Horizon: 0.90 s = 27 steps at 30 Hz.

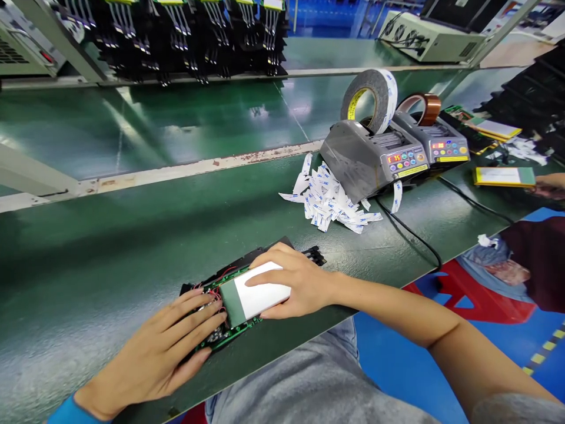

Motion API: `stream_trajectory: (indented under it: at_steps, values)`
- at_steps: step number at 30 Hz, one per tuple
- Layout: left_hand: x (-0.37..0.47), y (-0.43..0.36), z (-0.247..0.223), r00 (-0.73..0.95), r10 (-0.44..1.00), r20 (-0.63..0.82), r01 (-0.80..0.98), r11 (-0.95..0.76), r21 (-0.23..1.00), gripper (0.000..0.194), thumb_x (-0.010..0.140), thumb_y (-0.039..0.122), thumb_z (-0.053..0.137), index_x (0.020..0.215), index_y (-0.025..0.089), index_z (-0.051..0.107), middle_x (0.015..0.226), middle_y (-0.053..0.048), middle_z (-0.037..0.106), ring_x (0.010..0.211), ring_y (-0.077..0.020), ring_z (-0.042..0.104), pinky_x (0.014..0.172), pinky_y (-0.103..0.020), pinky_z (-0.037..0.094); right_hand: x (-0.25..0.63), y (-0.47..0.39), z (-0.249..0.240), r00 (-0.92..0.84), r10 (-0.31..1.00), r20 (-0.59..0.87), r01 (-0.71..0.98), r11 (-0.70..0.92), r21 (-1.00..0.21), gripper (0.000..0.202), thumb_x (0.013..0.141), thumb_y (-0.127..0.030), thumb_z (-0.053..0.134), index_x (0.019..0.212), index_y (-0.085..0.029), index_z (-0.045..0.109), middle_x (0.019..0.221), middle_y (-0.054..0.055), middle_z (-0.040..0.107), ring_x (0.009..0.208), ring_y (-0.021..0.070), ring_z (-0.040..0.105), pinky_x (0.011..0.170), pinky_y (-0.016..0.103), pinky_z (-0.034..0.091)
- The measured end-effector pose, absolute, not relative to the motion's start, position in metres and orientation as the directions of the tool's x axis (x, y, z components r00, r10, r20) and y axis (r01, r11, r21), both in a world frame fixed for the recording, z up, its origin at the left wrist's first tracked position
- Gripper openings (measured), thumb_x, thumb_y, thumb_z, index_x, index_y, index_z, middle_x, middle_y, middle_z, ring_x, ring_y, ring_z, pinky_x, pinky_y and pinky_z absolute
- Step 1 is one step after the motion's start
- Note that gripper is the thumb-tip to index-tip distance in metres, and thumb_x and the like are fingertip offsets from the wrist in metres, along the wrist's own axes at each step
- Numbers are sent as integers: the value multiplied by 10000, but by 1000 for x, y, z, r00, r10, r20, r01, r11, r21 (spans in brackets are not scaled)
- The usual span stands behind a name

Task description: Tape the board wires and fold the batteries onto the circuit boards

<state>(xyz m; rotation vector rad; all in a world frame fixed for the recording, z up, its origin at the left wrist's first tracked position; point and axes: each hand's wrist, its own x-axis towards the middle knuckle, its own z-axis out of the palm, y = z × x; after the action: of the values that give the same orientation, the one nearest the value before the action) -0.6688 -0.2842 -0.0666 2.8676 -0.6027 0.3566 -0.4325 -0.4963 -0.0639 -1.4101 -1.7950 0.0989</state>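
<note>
Pack (255, 299): one, white with a green end; seated over the board (233, 336), at the near edge of the worktop (176, 235).
Right grip: right hand (304, 282) grasping the Pack, fingers over its top and far side, thumb along the near side.
Left grip: left hand (156, 347), fingers extended across the board's left end, beside red wires (215, 292); whether it clasps the board cannot be told.
Strips (326, 197): loose heap, white, printed in blue with what reads as "3M"; beyond the board, against the near dispenser.
Near dispenser (375, 159): grey; red display apparently "E 15"; coloured buttons; yellow label, text too small to read; one printed strip hanging at its front.
Far dispenser (445, 138): similar, alongside; display lit red, figures unclear; yellow label, unreadable.
Grey roll (387, 97): upright on the near dispenser; white side printed in blue, yellow core lettered, wording not legible.
Brown roll (430, 109): on the far dispenser.
Second pack (503, 176): white, green and yellow; at right, a co-worker's hand (549, 185) at its end.
</note>
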Motion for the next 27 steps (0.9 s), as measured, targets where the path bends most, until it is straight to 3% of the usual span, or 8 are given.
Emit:
stream_trajectory:
  at_steps: [9, 14, 19, 27]
  values:
    - [-671, -281, -71, 895, -381, 232, -415, -902, 120, 549, 904, 418, 619, 1396, 185, 546, 1333, -53, 662, 1349, -253, 506, 1245, -380, 290, -433, -497, -63, -50, 873, 484, 779, 337, -528, 372, 916, -416, 661, 1160, -137, 624, 1178, 143, 654, 1149, 205, 576, 995, 380, 448]
    - [-665, -280, -68, 875, -410, 258, -453, -881, 137, 433, 967, 418, 566, 1310, 156, 602, 1285, -74, 680, 1282, -223, 563, 1173, -344, 385, -434, -497, -63, -43, 869, 494, 771, 343, -536, 371, 917, -405, 663, 1173, -141, 614, 1167, 135, 665, 1160, 195, 568, 997, 374, 442]
    - [-652, -279, -60, 808, -496, 319, -538, -841, 53, 380, 1006, 436, 498, 1209, 155, 654, 1155, -65, 744, 1128, -235, 659, 961, -360, 535, -434, -499, -62, -38, 918, 394, 783, 273, -559, 385, 892, -432, 695, 1177, -178, 642, 1230, 130, 628, 1168, 227, 521, 1011, 414, 414]
    - [-643, -278, -68, 755, -536, 377, -591, -806, 36, 341, 1045, 406, 404, 1086, 188, 664, 946, -30, 756, 923, -208, 685, 893, -383, 515, -434, -496, -58, -83, 939, 334, 795, 264, -546, 396, 926, -429, 655, 1224, -170, 630, 1231, 151, 606, 1186, 240, 493, 1006, 428, 402]
